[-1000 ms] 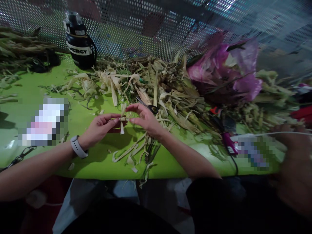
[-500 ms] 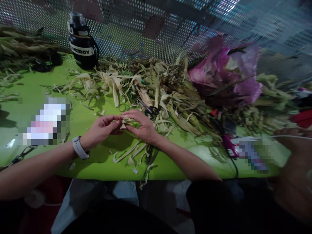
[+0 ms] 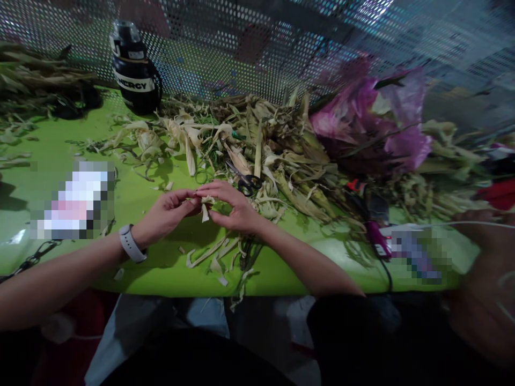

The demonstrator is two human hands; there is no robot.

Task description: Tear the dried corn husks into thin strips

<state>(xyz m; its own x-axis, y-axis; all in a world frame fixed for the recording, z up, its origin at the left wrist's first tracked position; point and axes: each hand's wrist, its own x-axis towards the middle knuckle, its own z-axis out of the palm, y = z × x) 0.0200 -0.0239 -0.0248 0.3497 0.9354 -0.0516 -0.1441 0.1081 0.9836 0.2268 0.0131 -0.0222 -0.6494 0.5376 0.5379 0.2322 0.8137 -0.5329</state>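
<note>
My left hand (image 3: 167,214) and my right hand (image 3: 231,206) meet over the green table (image 3: 48,155), fingertips pinched together on a small pale strip of dried husk (image 3: 205,208). One end of the strip hangs down between the hands. A white watch band is on my left wrist (image 3: 129,244). Loose husk strips (image 3: 213,257) lie on the table just below my hands. Black-handled scissors (image 3: 245,181) rest on the pile just beyond my right hand.
A big heap of dried husks and stalks (image 3: 281,150) covers the middle and right of the table. A black bottle (image 3: 134,67) stands at the back left by a perforated metal wall. A purple plastic bag (image 3: 374,123) lies right. Another person's hand (image 3: 486,300) is at the right edge.
My hands have dropped slightly towards the table and drawn closer together. The husk strip between them has been turned and folded; its loose end hangs down again.
</note>
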